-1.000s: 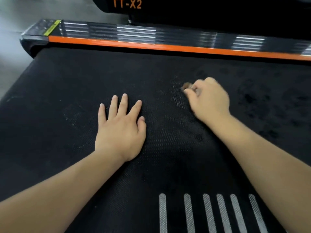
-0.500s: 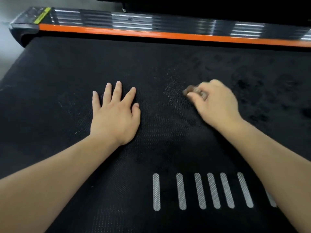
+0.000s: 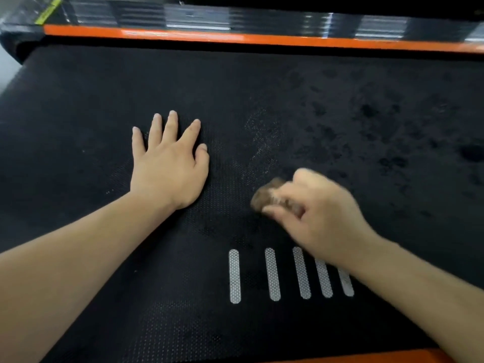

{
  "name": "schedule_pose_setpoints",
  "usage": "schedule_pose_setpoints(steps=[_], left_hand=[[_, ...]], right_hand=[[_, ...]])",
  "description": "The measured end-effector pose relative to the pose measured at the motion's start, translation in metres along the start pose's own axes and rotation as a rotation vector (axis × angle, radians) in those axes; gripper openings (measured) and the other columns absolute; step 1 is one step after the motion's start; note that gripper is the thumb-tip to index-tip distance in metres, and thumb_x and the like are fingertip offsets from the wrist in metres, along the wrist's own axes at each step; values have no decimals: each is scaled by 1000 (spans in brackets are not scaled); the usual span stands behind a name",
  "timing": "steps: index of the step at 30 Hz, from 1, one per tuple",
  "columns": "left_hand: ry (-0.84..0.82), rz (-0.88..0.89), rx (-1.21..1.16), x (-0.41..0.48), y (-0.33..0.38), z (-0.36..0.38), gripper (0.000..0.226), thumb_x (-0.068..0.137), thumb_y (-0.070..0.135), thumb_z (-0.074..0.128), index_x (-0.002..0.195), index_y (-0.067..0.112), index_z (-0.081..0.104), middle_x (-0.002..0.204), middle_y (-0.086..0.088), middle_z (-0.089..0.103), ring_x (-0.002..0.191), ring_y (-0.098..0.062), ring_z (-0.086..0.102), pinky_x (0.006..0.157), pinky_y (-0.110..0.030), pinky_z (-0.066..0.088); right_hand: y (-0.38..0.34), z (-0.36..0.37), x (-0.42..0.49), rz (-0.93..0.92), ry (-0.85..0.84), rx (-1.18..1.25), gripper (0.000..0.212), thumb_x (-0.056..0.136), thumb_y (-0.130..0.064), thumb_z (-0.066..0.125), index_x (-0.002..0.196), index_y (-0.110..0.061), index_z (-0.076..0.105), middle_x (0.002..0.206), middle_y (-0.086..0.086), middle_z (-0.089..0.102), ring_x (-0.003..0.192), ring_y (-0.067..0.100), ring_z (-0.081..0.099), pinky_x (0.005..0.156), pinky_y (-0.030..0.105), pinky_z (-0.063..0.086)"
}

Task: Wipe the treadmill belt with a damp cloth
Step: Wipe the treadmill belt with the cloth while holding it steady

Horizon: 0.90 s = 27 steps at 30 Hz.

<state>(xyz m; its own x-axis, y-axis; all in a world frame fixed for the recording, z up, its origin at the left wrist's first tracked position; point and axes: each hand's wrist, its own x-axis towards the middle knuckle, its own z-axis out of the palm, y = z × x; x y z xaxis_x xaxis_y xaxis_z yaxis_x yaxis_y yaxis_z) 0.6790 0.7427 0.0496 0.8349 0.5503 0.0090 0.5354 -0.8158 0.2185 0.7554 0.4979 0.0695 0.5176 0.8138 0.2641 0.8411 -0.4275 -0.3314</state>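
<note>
The right hand (image 3: 322,213) has drawn back toward the near side of the black textured treadmill belt (image 3: 78,127), carrying the small brown bunched cloth (image 3: 269,195) away from the pale scuffed patch (image 3: 262,137) where it worked a second ago. The hand now lies just beyond the row of white dotted stripes (image 3: 272,273), and its wrist covers the right end of that row. The fingers are curled around the cloth, with the thumb beneath it. The cloth pokes out on the hand's left side and is down against the belt. Both hand and cloth are blurred by motion.

The left hand (image 3: 167,166) stays where it was, left of centre and well apart from the right. It lies palm down on the belt with fingers straight and slightly spread, holding nothing.

Dark blotches (image 3: 366,111) mottle the far right of the belt. Along the far edge runs a bright orange strip (image 3: 235,38), and beyond it a glossy dark ribbed side rail (image 3: 183,17) catches the light. A yellow-green label (image 3: 48,10) sits at the rail's far-left end, its writing too blurred to read. A sliver of a second orange edge (image 3: 366,356) shows at the near right.
</note>
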Motion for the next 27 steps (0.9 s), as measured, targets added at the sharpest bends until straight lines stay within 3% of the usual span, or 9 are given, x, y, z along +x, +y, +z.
schedule_pose_setpoints(steps=[3, 7, 11, 12, 15, 16, 20, 25, 27], left_hand=[[16, 8, -20, -1, 1, -2, 56, 105, 43, 24, 160, 31, 23, 170, -9, 9, 157, -30, -2, 124, -57, -6], [169, 241, -22, -7, 11, -5, 49, 102, 22, 40, 151, 21, 42, 165, -13, 29, 156, -32, 14, 124, -61, 0], [18, 174, -170, -4, 50, -8, 49, 104, 29, 37, 153, 27, 37, 169, -8, 19, 157, -28, 3, 123, -56, -7], [-5, 156, -139, -2, 58, -4, 51, 105, 36, 33, 155, 29, 33, 170, -8, 14, 157, -28, -2, 122, -57, -11], [-23, 158, -22, -1, 65, 11, 57, 105, 48, 24, 159, 31, 23, 171, -8, 5, 157, -28, -7, 122, -59, -12], [-23, 153, -19, 0, 65, 14, 58, 104, 50, 22, 159, 31, 22, 171, -8, 4, 157, -28, -6, 123, -58, -10], [-14, 144, -19, -1, 65, 15, 57, 104, 50, 22, 159, 32, 25, 171, -7, 7, 157, -27, -3, 124, -56, -6], [-8, 139, -4, -1, 66, 15, 57, 104, 49, 22, 158, 32, 24, 171, -6, 8, 157, -27, -3, 124, -55, -5], [-21, 139, -10, 0, 67, 14, 57, 104, 50, 21, 159, 33, 23, 171, -6, 7, 157, -26, -4, 125, -55, -5]], right_hand=[[22, -11, 16, 291, 158, -123, 27, 90, -49, 59, 79, -25, 63, 75, -7, 39, 69, 21, 51, 57, 30, 41], [-1, -2, -20, -82, -20, -6, 26, 91, -48, 58, 78, -25, 59, 75, -8, 37, 65, 13, 40, 53, 26, 33], [41, -28, -1, 282, 129, -121, 25, 91, -49, 57, 75, -31, 50, 75, -9, 36, 70, 18, 48, 57, 28, 30], [37, -27, -4, 289, 143, -134, 26, 91, -48, 57, 76, -27, 53, 76, -8, 36, 70, 19, 48, 56, 28, 30], [14, -8, -28, -51, -11, -36, 31, 92, -46, 57, 79, -19, 62, 76, -4, 39, 66, 17, 42, 54, 30, 34], [22, -11, -25, -70, -26, -20, 32, 91, -48, 57, 80, -19, 64, 76, -3, 41, 65, 18, 45, 55, 31, 37], [73, -23, 23, 370, 178, -137, 28, 92, -50, 57, 86, -24, 63, 82, -4, 43, 77, 24, 55, 61, 30, 36], [51, -10, 15, 12, 20, -73, 28, 91, -51, 55, 82, -24, 61, 80, -5, 42, 69, 18, 48, 56, 30, 40], [87, -23, 46, 245, 101, -145, 29, 91, -52, 56, 89, -25, 63, 83, -2, 43, 76, 25, 53, 60, 33, 40]])
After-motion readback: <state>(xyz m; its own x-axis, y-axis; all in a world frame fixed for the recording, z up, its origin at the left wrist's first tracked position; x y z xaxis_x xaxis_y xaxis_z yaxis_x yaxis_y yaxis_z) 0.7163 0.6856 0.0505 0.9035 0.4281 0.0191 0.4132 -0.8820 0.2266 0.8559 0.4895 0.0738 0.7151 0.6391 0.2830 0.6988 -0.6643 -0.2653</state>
